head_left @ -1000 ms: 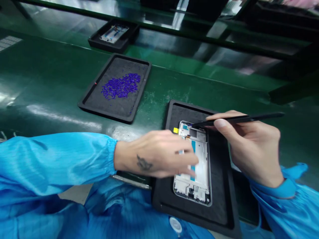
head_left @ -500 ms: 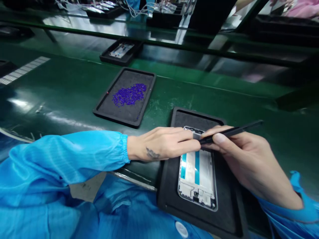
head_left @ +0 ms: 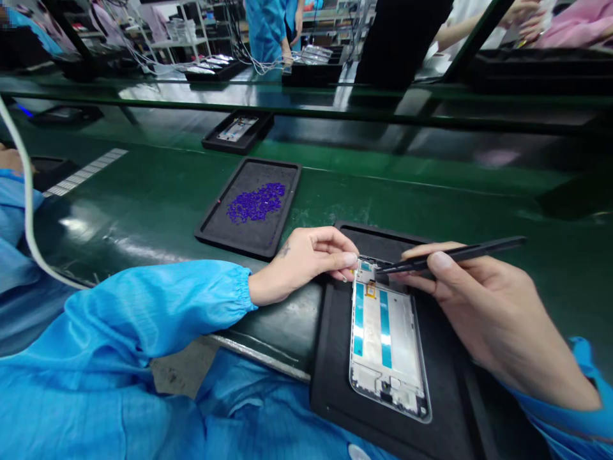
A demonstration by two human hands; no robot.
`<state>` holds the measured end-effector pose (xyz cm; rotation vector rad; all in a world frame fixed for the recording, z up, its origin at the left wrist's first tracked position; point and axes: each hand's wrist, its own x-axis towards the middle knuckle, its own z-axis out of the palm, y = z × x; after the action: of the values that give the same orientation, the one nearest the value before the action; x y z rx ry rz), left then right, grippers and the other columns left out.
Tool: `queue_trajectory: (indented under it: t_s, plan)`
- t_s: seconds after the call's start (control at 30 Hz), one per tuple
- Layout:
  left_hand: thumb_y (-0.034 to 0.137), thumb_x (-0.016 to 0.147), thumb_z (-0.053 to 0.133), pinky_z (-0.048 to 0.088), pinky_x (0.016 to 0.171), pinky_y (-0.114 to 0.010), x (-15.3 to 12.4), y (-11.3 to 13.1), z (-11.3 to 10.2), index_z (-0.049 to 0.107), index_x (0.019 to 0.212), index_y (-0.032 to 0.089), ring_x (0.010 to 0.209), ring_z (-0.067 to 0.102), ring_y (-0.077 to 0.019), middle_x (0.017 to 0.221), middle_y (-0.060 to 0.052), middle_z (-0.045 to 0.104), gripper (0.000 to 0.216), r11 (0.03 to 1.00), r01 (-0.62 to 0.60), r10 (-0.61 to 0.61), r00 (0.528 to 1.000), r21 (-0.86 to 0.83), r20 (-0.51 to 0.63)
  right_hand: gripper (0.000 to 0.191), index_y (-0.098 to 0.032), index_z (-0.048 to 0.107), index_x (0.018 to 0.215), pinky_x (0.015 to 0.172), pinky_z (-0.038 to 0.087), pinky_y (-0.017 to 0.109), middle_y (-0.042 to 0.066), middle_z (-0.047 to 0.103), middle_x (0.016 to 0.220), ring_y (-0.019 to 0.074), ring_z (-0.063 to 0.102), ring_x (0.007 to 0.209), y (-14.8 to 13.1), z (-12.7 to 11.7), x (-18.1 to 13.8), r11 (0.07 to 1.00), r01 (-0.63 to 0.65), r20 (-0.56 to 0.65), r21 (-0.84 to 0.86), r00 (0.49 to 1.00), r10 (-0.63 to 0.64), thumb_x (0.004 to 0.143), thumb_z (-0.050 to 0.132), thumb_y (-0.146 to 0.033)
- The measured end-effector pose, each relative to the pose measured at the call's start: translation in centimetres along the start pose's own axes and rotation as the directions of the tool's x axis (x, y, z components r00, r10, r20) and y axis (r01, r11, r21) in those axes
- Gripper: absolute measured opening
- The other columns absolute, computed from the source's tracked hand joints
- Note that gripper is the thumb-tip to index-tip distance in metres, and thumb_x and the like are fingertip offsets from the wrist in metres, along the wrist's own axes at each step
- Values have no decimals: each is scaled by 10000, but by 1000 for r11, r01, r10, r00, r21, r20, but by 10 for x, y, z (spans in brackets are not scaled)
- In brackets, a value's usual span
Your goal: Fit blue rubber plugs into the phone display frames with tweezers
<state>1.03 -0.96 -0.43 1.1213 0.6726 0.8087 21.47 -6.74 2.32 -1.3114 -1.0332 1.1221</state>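
Black tweezers (head_left: 472, 250) rest between the thumb and fingers of my right hand (head_left: 493, 306). Their tips reach down to the upper part of an open phone frame (head_left: 407, 338), where a small circuit board and an orange flex connector (head_left: 370, 291) show. My left hand (head_left: 316, 259) is pinched at the frame's upper left edge; a tiny yellowish bit shows at its fingertips, too small to name. The silvery frame, with two blue strips, lies flat in a black tray (head_left: 330, 364).
A second black tray (head_left: 230, 233) holds many small purple pieces (head_left: 258, 203). Behind it sits another tray (head_left: 211, 143) with a phone frame in it. A white cable (head_left: 23, 185) hangs at left near a co-worker's sleeve (head_left: 14, 217). A dark shelf rail (head_left: 306, 114) crosses the back.
My left hand has drawn back from the tweezer tips to the frame's upper left edge, uncovering the board and orange connector. The tweezers stay in my right hand. The view has tilted up.
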Motion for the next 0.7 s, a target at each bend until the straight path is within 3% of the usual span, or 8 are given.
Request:
queue_trajectory:
  t_s: [0.23,0.37,0.53,0.7]
  plan:
    - [236,786,784,592,787,-270,-3,1,1,708,967,83,786,732,-138,867,-78,756,249,999,45,-45,999,-9,10,265,-182,755,824,803,617,286,62,709,936,195,718,835,-2,3,-4,998,56,12,-5,998,-56,758,817,-431]
    - [164,822,710,602,831,-281,-4,0,3,712,957,95,815,742,-145,890,-73,764,152,994,34,-37,999,106,33,222,-223,758,878,818,593,321,44,708,982,196,703,858,1,-1,-6,975,164,14,-148,986,-163,834,748,-440]
    - [173,859,645,600,835,-271,-10,-2,5,704,959,141,867,744,-158,923,-46,760,120,922,-128,104,991,366,86,198,-238,768,913,729,526,280,29,717,958,181,667,857,-1,-4,-13,778,359,121,-516,929,-349,914,653,-398]
    - [128,895,573,564,779,-215,-15,4,7,682,1000,142,847,718,-118,906,-26,743,152,774,-306,244,952,554,184,198,-244,767,937,628,484,265,19,728,955,181,655,824,-2,-3,-15,725,392,182,-567,918,-353,919,643,-397]
